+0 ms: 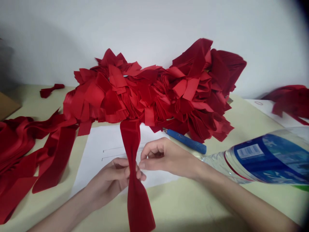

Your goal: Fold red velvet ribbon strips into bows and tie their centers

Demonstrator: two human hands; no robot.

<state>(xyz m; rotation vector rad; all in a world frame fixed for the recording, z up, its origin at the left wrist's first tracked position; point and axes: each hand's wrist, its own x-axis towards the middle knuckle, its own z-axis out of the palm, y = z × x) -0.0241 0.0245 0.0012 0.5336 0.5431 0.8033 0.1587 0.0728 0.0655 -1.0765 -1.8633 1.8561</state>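
Note:
A red velvet ribbon piece [135, 180] lies lengthwise over a white paper sheet [101, 151], pinched narrow at its middle like a bow. My left hand [113, 178] is closed on that pinched middle from the left. My right hand [164, 158] sits just to the right of the pinch, thumb and fingers curled together at the ribbon's waist. Whether it holds a thread or band is too small to tell.
A big heap of red ribbon pieces [156, 93] fills the back of the table. Long red ribbon strips [29, 151] lie at left. A blue pen-like tool [185, 141] rests by the heap. A clear plastic bottle with a blue label [263, 158] lies at right. More red ribbon [289, 100] sits far right.

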